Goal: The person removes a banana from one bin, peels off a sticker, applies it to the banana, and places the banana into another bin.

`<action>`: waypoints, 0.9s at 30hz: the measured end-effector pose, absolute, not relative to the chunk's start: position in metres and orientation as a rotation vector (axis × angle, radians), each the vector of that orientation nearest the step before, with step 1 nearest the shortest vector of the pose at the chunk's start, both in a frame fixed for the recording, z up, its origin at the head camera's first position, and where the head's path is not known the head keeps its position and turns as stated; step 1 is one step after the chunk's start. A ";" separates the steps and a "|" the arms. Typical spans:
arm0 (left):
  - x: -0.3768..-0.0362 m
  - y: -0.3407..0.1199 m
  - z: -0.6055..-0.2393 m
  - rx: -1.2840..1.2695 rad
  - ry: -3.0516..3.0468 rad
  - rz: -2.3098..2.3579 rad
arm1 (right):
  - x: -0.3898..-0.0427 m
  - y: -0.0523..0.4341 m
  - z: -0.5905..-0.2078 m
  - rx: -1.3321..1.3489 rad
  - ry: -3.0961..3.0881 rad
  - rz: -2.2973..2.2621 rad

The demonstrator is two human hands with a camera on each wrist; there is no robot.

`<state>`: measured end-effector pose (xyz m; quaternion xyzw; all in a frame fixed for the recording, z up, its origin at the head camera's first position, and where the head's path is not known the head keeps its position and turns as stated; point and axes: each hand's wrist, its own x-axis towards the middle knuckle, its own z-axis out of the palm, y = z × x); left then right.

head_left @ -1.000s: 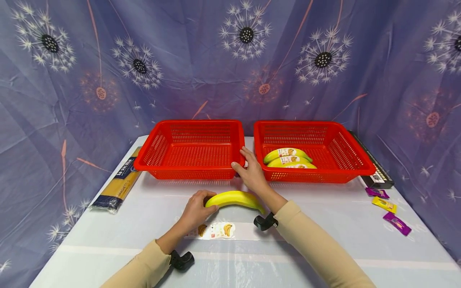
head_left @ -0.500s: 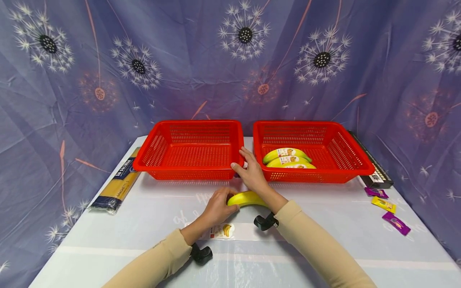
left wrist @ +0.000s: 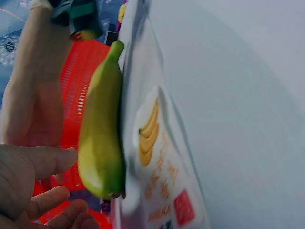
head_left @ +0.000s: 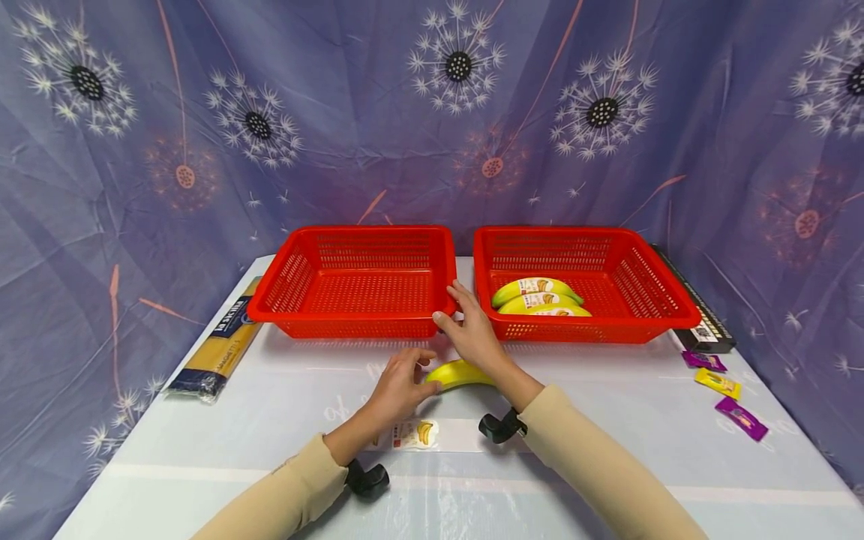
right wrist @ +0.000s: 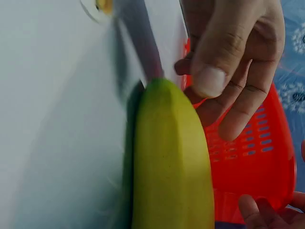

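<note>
A single yellow banana (head_left: 459, 373) lies on the table in front of the baskets, its right end hidden under the right forearm in the head view. My left hand (head_left: 401, 386) is at the banana's left end, fingers parted and the thumb tip right beside the peel. In the left wrist view the whole banana (left wrist: 102, 124) shows, green at its tip, with that thumb (left wrist: 55, 160) at its side. My right hand (head_left: 472, 330) reaches over the banana with extended fingers, close to the near right corner of the left red basket (head_left: 364, 328). Nothing is in its grasp.
Several labelled bananas (head_left: 540, 292) lie in the right red basket (head_left: 594, 332). A strip of banana stickers (head_left: 415, 435) is on the table nearer me. Spaghetti (head_left: 219, 341) lies at left; a black box (head_left: 709, 322) and wrapped sweets (head_left: 741, 418) at right.
My left hand slid the banana to the right, then loosened its fingers and drew back slightly left. The right hand stayed almost in place by the basket corner.
</note>
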<state>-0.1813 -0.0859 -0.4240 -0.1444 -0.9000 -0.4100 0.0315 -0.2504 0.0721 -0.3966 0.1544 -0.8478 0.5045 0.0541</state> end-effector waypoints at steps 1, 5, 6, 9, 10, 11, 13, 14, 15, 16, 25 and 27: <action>-0.179 -0.088 -0.422 -0.437 -2.765 -1.264 | -0.247 0.073 -0.397 0.484 -2.574 1.535; -0.168 -0.100 -0.417 -0.381 -2.753 -1.269 | -0.228 0.082 -0.398 0.575 -2.558 1.507; -0.165 -0.103 -0.416 -0.364 -2.755 -1.273 | -0.223 0.084 -0.398 0.604 -2.548 1.501; -0.155 -0.113 -0.415 -0.315 -2.763 -1.271 | -0.207 0.094 -0.399 0.649 -2.533 1.472; -0.152 -0.116 -0.415 -0.308 -2.761 -1.269 | -0.202 0.097 -0.399 0.650 -2.535 1.461; -0.149 -0.120 -0.416 -0.300 -2.761 -1.268 | -0.197 0.101 -0.400 0.651 -2.533 1.447; -0.143 -0.126 -0.417 -0.299 -2.753 -1.246 | -0.187 0.108 -0.402 0.643 -2.539 1.415; -0.141 -0.128 -0.418 -0.296 -2.750 -1.235 | -0.183 0.111 -0.404 0.641 -2.542 1.402; -0.138 -0.131 -0.419 -0.295 -2.749 -1.229 | -0.178 0.114 -0.405 0.639 -2.547 1.392; -0.135 -0.133 -0.419 -0.294 -2.749 -1.223 | -0.174 0.117 -0.407 0.636 -2.560 1.382; -0.116 -0.147 -0.428 -0.293 -2.785 -1.194 | -0.149 0.128 -0.428 0.776 -2.707 1.239; -0.113 -0.149 -0.430 -0.300 -2.787 -1.166 | -0.145 0.125 -0.431 0.824 -2.764 1.203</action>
